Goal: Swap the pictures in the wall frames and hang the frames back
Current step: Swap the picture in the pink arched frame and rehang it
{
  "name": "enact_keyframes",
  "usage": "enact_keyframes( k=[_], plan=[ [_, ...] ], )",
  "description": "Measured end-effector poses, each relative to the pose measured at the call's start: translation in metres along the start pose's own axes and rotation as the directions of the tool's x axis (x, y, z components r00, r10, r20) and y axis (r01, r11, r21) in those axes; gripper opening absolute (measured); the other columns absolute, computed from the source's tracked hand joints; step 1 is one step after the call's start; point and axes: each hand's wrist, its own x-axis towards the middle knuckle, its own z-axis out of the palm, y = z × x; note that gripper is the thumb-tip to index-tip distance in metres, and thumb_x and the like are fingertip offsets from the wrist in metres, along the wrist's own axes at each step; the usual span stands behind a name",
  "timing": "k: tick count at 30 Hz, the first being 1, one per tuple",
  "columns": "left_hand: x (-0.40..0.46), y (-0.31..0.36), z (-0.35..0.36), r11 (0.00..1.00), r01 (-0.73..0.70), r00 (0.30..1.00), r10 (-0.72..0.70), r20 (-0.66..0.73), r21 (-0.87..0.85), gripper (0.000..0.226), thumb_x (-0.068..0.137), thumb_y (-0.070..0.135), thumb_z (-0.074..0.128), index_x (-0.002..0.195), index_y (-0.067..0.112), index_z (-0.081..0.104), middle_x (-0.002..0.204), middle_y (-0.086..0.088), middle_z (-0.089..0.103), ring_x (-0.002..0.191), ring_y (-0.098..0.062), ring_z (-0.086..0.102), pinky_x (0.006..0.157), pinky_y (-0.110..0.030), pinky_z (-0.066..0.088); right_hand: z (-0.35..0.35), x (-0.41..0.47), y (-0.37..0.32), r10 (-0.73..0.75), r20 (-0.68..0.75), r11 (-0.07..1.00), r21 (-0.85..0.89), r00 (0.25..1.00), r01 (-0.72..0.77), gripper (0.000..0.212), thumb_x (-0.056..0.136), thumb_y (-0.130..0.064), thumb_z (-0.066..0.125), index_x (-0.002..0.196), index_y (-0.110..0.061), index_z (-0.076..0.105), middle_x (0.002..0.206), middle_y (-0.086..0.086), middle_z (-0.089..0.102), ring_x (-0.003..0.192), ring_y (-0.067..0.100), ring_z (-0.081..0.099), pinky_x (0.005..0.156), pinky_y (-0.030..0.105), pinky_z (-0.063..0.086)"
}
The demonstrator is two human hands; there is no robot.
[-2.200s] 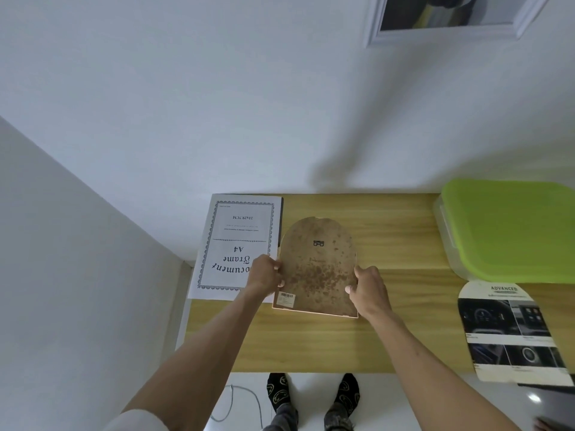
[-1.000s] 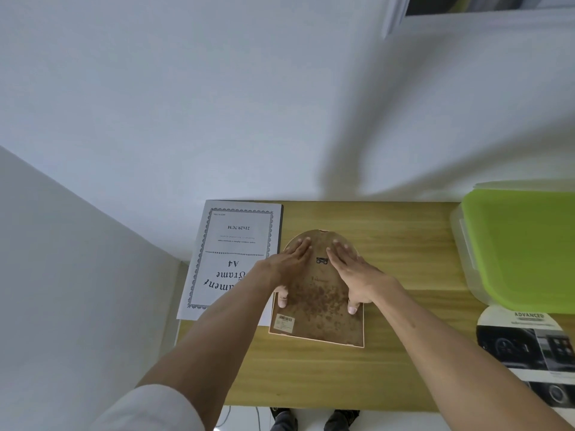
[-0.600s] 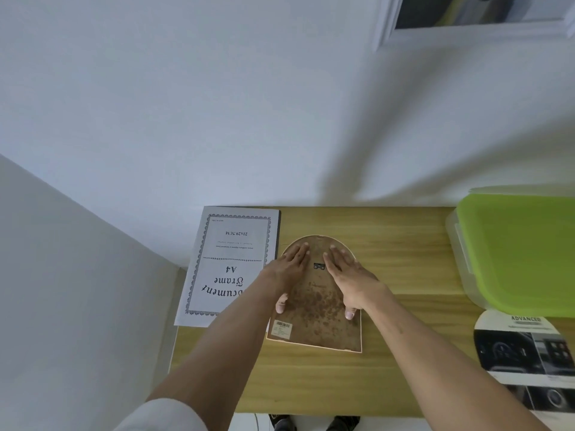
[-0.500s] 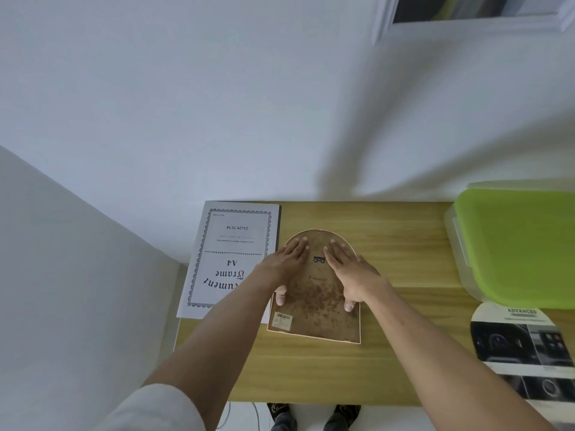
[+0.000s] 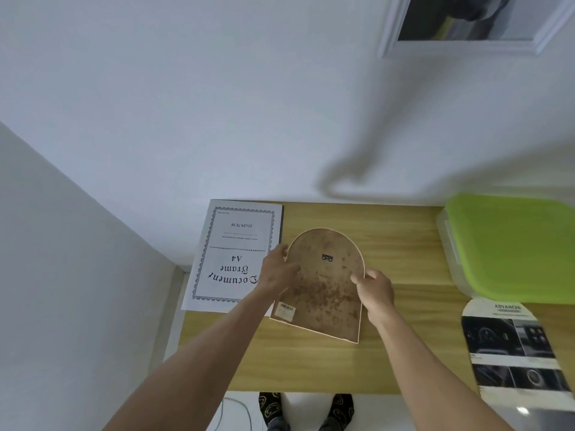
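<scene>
Frame (image 5: pixel 323 287): arched, back up, on the table (image 5: pixel 401 241), beside the sheet (image 5: pixel 236 259).
Left hand (image 5: pixel 277 272): fingers curled round its left edge.
Right hand (image 5: pixel 375 290): fingers curled round its right edge.

The arched frame (image 5: pixel 326 284) is laid back-up on the table (image 5: pixel 404 241) and serves as the landmark. Just left of it, partly overlapped by its lower left edge, the A4 insert sheet (image 5: pixel 236 256) is placed against the wall. Well to its right the lidded box (image 5: pixel 510 247) is set, and nearer than that box, right of the frame, an arched printed picture (image 5: pixel 516 353) is laid. Above and right of the frame, a wall frame (image 5: pixel 466 26) is hung.
</scene>
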Motion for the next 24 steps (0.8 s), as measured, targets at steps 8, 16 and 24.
enact_keyframes(
  k=[8, 16, 24],
  plan=[
    [-0.015, 0.024, -0.014, 0.954, 0.049, 0.997, -0.066, -0.048, -0.294, 0.027, 0.076, 0.005, 0.078, 0.096, 0.019, 0.068, 0.095, 0.002, 0.067, 0.088, -0.016, 0.065, 0.077, -0.026, 0.052, -0.028, -0.003, -0.023, -0.019, -0.093, 0.976, 0.216, 0.996, 0.039, 0.031, 0.087, -0.026, 0.074, 0.116, -0.017, 0.069, 0.108, 0.005, 0.071, 0.094, 0.026, 0.068, 0.089, 0.046, 0.057],
    [-0.065, 0.078, -0.046, 0.950, -0.087, 0.996, 0.089, -0.008, -0.300, 0.029, 0.069, 0.001, 0.080, 0.095, 0.010, 0.071, 0.088, -0.010, 0.074, 0.084, -0.026, 0.073, 0.078, -0.040, 0.058, -0.066, -0.028, -0.067, -0.217, -0.025, 0.968, 0.126, 0.976, 0.219, 0.040, 0.091, -0.023, 0.068, 0.129, -0.014, 0.061, 0.125, 0.004, 0.066, 0.109, 0.024, 0.063, 0.096, 0.039, 0.051],
    [-0.140, 0.137, -0.019, 0.917, -0.397, 0.865, 0.368, -0.339, -0.018, 0.016, 0.069, 0.030, 0.074, 0.085, 0.027, 0.071, 0.068, 0.006, 0.071, 0.062, -0.012, 0.068, 0.060, -0.028, 0.056, -0.100, -0.096, -0.135, -0.578, 0.254, 0.815, 0.119, 0.776, 0.568, 0.032, 0.095, -0.055, 0.050, 0.117, -0.035, 0.061, 0.122, -0.004, 0.064, 0.104, 0.015, 0.065, 0.088, 0.036, 0.057]
  ],
)
